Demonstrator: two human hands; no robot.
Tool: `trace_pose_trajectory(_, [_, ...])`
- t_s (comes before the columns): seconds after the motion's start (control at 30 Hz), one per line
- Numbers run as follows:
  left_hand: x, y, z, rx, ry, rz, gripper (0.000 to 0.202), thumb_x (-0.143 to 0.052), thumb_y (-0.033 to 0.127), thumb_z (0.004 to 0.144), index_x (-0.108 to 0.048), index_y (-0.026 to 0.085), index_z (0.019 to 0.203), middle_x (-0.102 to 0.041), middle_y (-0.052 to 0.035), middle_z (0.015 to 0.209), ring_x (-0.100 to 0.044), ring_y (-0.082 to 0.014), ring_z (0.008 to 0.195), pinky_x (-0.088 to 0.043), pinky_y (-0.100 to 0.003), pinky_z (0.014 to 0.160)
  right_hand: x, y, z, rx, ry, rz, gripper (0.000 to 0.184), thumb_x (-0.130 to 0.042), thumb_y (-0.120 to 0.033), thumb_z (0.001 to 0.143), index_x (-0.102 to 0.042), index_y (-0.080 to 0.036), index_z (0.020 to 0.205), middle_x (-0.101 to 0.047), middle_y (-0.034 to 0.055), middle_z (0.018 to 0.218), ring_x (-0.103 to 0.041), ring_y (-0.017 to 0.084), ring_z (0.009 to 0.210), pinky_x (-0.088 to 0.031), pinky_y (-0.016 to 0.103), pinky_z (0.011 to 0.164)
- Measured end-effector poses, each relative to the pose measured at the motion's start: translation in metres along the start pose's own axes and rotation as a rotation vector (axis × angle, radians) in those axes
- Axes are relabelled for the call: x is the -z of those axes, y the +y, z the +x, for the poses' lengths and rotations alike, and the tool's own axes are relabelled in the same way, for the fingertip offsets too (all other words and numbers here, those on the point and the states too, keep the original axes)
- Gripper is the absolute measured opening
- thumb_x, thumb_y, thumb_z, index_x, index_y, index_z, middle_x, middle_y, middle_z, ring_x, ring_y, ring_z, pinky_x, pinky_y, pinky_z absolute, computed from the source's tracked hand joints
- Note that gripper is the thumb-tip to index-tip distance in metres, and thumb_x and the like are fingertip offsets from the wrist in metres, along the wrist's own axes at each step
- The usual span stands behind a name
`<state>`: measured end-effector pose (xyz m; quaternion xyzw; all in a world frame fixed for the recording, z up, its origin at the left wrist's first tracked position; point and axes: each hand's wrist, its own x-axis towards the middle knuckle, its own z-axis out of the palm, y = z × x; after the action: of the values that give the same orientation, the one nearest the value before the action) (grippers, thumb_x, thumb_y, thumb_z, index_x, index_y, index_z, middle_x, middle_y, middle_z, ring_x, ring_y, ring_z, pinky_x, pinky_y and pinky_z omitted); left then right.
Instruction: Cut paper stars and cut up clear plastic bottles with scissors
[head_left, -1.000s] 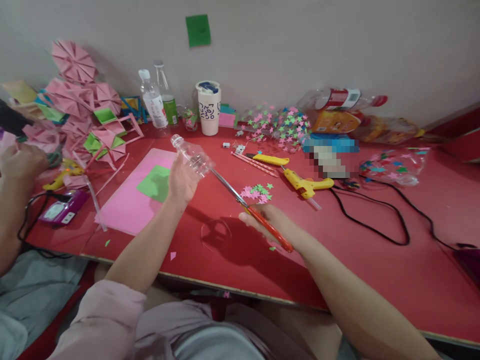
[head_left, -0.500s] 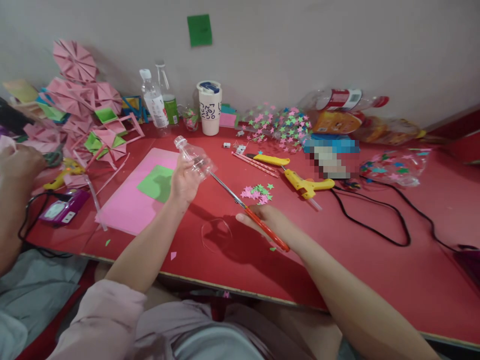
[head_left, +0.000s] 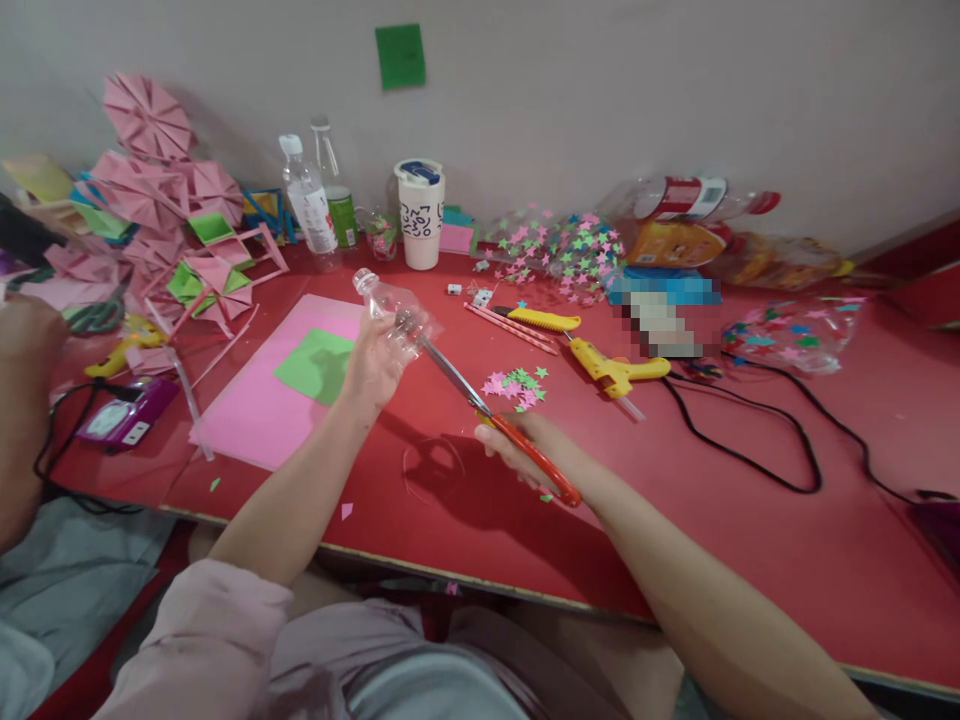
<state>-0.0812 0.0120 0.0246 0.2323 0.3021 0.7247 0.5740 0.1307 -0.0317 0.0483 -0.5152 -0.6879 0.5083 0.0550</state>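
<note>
My left hand [head_left: 377, 357] is closed around a clear plastic bottle top [head_left: 405, 310], its neck pointing up and left. In my right hand [head_left: 529, 450] is a pair of scissors [head_left: 517, 435] with red handles. The blades reach up and left to the cut lower edge of the bottle piece; whether their tips are inside the plastic is hard to make out. Below the left forearm's far side lie a pink sheet [head_left: 255, 410] and a green paper square [head_left: 315, 366]. Small pink and green paper stars [head_left: 516, 387] are heaped just beyond the scissors.
A yellow glue gun [head_left: 615, 370] and a yellow utility knife [head_left: 544, 319] lie to the right, with black cords beyond. Bottles [head_left: 309, 210] and a white cup [head_left: 421, 220] stand by the wall. At far left, a co-worker's arm [head_left: 26, 400] is near folded pink paper shapes [head_left: 150, 190].
The scissors have opened slightly, their handles spreading in my right hand. The bottle piece has shifted a little to the right. At far left, the co-worker's hand has moved left.
</note>
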Motion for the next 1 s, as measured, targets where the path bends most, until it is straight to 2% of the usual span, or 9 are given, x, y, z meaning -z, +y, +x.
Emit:
trace_pose_trajectory(0.13, [0.000,0.002,0.000,-0.009,0.023,-0.017,0.017,-0.055,0.024,0.070,-0.056,0.021,0.087,-0.068,-0.0026,0.083,-0.066,-0.0203,0.096,-0.045,-0.044,0.101,0.000,-0.001,-0.002,-0.016,-0.010,0.045,0.055,-0.052,-0.074,0.071,-0.046,-0.020,0.065,-0.035,-0.0086,0.041,-0.039,0.008,0.034,-0.033,0.022,0.038])
trace_pose_trajectory(0.27, [0.001,0.003,0.002,-0.029,0.032,-0.029,0.014,-0.054,0.025,0.071,-0.055,0.020,0.084,-0.068,-0.0025,0.081,-0.067,-0.0187,0.091,-0.046,-0.042,0.099,0.000,-0.001,-0.003,0.020,-0.017,0.064,0.055,-0.050,-0.074,0.073,-0.046,-0.020,0.066,-0.036,-0.0080,0.043,-0.039,0.007,0.035,-0.032,0.021,0.037])
trace_pose_trajectory(0.57, [-0.001,-0.004,-0.003,-0.029,-0.047,0.002,0.029,-0.056,0.023,0.071,-0.056,0.024,0.100,-0.068,-0.0002,0.083,-0.067,-0.0171,0.088,-0.046,-0.041,0.097,-0.001,-0.003,-0.005,0.042,-0.039,0.079,0.050,-0.055,-0.067,0.075,-0.047,-0.020,0.065,-0.037,-0.0085,0.045,-0.039,0.006,0.036,-0.034,0.022,0.040])
trace_pose_trajectory(0.8, [0.000,-0.009,-0.003,-0.013,-0.054,0.044,0.030,-0.059,0.026,0.068,-0.056,0.024,0.098,-0.069,-0.0013,0.088,-0.065,-0.0214,0.100,-0.044,-0.043,0.098,-0.001,-0.002,-0.004,0.018,-0.032,0.109,0.050,-0.056,-0.068,0.074,-0.047,-0.019,0.066,-0.039,-0.0078,0.045,-0.040,0.007,0.036,-0.034,0.021,0.039])
trace_pose_trajectory(1.0, [0.000,-0.010,-0.004,-0.024,-0.056,0.044,0.027,-0.060,0.025,0.068,-0.055,0.024,0.094,-0.068,-0.0007,0.087,-0.065,-0.0212,0.100,-0.045,-0.042,0.098,-0.002,-0.001,-0.003,0.036,-0.029,0.106,0.049,-0.056,-0.067,0.074,-0.047,-0.019,0.065,-0.037,-0.0089,0.045,-0.039,0.006,0.034,-0.034,0.021,0.038])
